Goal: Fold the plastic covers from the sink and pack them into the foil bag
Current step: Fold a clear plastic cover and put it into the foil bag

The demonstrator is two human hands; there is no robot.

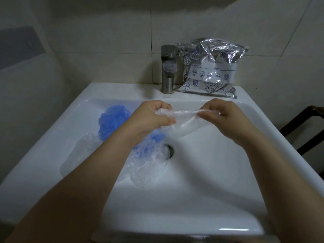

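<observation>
left hand [154, 114] and right hand [222, 113] pinch a crumpled clear plastic cover [182, 120] taut over the white ceramic sink [219, 172]; suggest even tension, edges aligned before folding.

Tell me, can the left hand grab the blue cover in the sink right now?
Probably not yet. The left hand and the right hand both grip the clear cover. The blue cover lies uncovered just beside the left wrist, so it looks easy once that hand lets go.
</observation>
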